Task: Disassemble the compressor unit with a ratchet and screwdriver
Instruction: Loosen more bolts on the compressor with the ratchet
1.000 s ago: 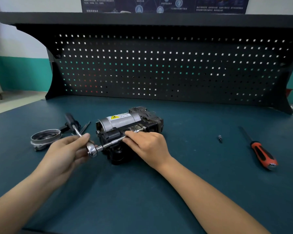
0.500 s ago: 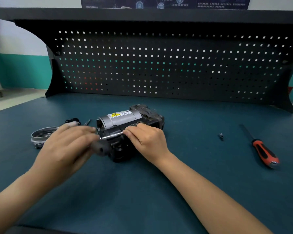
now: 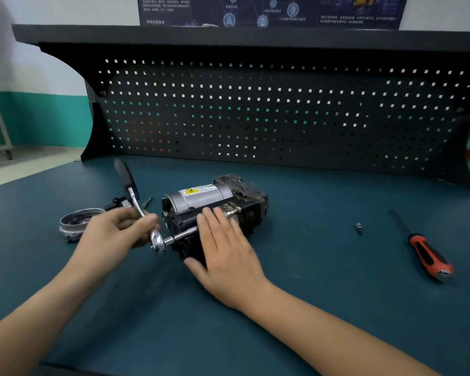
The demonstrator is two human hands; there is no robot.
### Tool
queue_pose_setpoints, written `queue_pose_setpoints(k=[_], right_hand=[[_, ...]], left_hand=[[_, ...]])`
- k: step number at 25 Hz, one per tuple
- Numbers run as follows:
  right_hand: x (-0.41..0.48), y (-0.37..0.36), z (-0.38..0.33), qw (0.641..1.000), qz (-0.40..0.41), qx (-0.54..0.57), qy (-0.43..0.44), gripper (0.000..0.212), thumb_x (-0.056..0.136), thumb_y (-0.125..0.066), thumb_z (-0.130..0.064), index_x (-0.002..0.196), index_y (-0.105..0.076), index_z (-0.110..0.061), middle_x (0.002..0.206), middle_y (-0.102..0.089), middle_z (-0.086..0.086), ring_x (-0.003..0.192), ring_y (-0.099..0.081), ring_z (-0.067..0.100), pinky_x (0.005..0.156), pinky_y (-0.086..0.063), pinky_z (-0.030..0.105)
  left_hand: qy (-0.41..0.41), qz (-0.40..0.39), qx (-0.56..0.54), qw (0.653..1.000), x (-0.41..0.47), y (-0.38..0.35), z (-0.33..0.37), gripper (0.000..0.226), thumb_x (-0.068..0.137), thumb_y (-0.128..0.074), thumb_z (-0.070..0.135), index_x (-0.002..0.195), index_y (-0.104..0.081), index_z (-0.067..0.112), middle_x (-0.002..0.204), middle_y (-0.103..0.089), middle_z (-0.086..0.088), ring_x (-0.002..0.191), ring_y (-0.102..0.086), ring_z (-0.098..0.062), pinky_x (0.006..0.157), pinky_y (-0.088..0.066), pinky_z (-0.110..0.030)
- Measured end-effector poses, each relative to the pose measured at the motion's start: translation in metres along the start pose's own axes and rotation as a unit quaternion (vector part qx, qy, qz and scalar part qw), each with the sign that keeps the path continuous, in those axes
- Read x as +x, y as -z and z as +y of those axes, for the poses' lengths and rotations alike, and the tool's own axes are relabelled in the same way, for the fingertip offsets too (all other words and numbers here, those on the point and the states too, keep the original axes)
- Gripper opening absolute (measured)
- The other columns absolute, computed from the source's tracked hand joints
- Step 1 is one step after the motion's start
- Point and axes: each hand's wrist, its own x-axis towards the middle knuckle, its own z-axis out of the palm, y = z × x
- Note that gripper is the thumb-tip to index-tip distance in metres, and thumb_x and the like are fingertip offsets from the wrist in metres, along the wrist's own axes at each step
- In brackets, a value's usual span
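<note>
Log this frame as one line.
left hand: grips ratchet | right hand: flat on compressor | screwdriver: lies apart at right, not held

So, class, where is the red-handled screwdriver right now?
Head view: the red-handled screwdriver lies on the mat at the right, just right of the small loose bit, apart from the compressor.
</note>
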Motion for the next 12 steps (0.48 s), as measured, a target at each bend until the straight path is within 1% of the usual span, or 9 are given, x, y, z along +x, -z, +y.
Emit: queue_pose_setpoints(k=[2,3,4,6,7,9,10,11,12], right_hand=[[0.0,0.002,-0.004,0.996,-0.077,0.045,-0.005,0.084,0.086,-0.052,-0.054,0.145,-0.023,-0.001,0.153,-0.019,0.017,0.143,-0.006,0.032,0.114,-0.003,0.044],[0.001,0.004,-0.004,0.991,-0.103,0.081,-0.001,0.087,0.089,-0.045,-0.055,0.148,-0.006,-0.004,0.156,0.0,0.013,0.14,0.018,0.028,0.111,0.016,0.04],[0.001,0.005,-0.002,0.988,-0.117,0.097,0.004,0.087,0.091,-0.041,-0.056,0.148,0.003,-0.007,0.156,0.012,0.009,0.133,0.033,0.023,0.106,0.026,0.035],[0.001,0.005,-0.001,0.988,-0.116,0.106,0.014,0.084,0.092,-0.039,-0.055,0.148,0.005,-0.011,0.156,0.015,0.004,0.128,0.039,0.018,0.101,0.032,0.031],[0.001,0.004,0.0,0.987,-0.118,0.111,0.012,0.082,0.092,-0.039,-0.055,0.149,0.003,-0.013,0.156,0.013,0.002,0.128,0.038,0.016,0.102,0.031,0.031],[0.002,0.002,0.001,0.989,-0.116,0.096,0.008,0.079,0.092,-0.044,-0.052,0.149,-0.008,-0.012,0.157,0.0,0.002,0.139,0.02,0.018,0.109,0.019,0.037],[0.001,0.002,-0.001,0.993,-0.089,0.076,0.004,0.075,0.09,-0.05,-0.049,0.147,-0.022,-0.009,0.156,-0.015,0.005,0.144,-0.002,0.021,0.114,0.002,0.043],[0.001,0.002,-0.003,0.997,-0.044,0.061,0.002,0.068,0.087,-0.057,-0.044,0.141,-0.039,-0.008,0.149,-0.034,0.007,0.14,-0.027,0.024,0.112,-0.019,0.046],[0.003,0.0,-0.003,0.998,0.011,0.055,0.007,0.058,0.083,-0.063,-0.038,0.13,-0.053,-0.007,0.138,-0.05,0.008,0.129,-0.045,0.025,0.103,-0.037,0.045]], left_hand=[[0.097,-0.017,-0.074,0.992,0.003,0.0,-0.004,0.015,0.087,-0.061,0.014,0.076,-0.064,0.005,0.071,-0.068,-0.009,0.059,-0.058,-0.015,0.054,-0.052,-0.014],[0.111,-0.02,-0.083,0.99,0.003,-0.001,-0.005,0.015,0.087,-0.06,0.015,0.076,-0.064,0.005,0.072,-0.066,-0.01,0.059,-0.058,-0.014,0.054,-0.052,-0.015],[0.097,-0.02,-0.079,0.992,0.003,-0.001,-0.005,0.013,0.087,-0.061,0.013,0.077,-0.064,0.006,0.071,-0.068,-0.008,0.058,-0.061,-0.011,0.055,-0.052,-0.013],[-0.022,-0.012,-0.008,1.0,-0.001,0.0,-0.001,0.007,0.085,-0.064,0.011,0.079,-0.064,0.012,0.069,-0.071,0.002,0.06,-0.063,-0.001,0.061,-0.051,-0.009],[-0.12,-0.008,0.071,0.99,-0.005,0.003,0.003,0.006,0.084,-0.067,0.016,0.08,-0.063,0.017,0.074,-0.071,0.008,0.064,-0.063,0.002,0.065,-0.049,-0.008],[-0.315,-0.022,0.242,0.917,-0.012,0.011,0.005,0.01,0.085,-0.064,0.032,0.082,-0.059,0.023,0.083,-0.067,0.01,0.07,-0.062,-0.003,0.068,-0.048,-0.015],[-0.381,-0.037,0.307,0.871,-0.015,0.013,0.004,0.013,0.084,-0.059,0.036,0.084,-0.057,0.023,0.083,-0.065,0.008,0.071,-0.06,-0.007,0.066,-0.048,-0.021],[-0.41,-0.04,0.34,0.845,-0.017,0.014,0.003,0.016,0.084,-0.056,0.038,0.086,-0.057,0.022,0.083,-0.064,0.008,0.072,-0.059,-0.009,0.065,-0.047,-0.023],[-0.393,-0.032,0.336,0.856,-0.018,0.013,0.004,0.016,0.085,-0.058,0.037,0.084,-0.058,0.022,0.087,-0.064,0.011,0.074,-0.06,-0.008,0.066,-0.046,-0.018]])
